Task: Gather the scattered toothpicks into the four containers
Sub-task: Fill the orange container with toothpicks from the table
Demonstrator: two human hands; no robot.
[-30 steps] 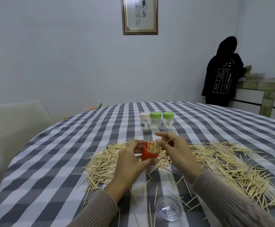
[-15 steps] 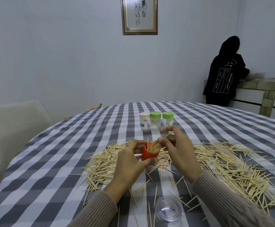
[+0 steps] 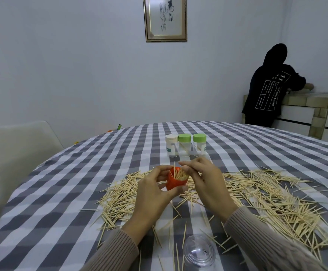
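Left pile: toothpicks (image 3: pixel 120 200) strewn thick on the checked worktop (image 3: pixel 61 192), still loose.
Left hand (image 3: pixel 151 194): curled round the red container (image 3: pixel 175 181), holding it tilted above the worktop.
Red container: lid off, well stocked with toothpicks standing on end; room left, by the look of it.
Right hand (image 3: pixel 204 184): fingertips pinched at the container's mouth, apparently on a toothpick; the grip itself is too small to confirm.
Far jars (image 3: pixel 184 145): three lidded, standing side by side beyond the hands; only a few picks show inside.
Clear lid (image 3: pixel 199 251): lying near edge, unfitted.
Right pile (image 3: pixel 276 202): larger spread, untouched.
Progress: early; most of the gathering remains.
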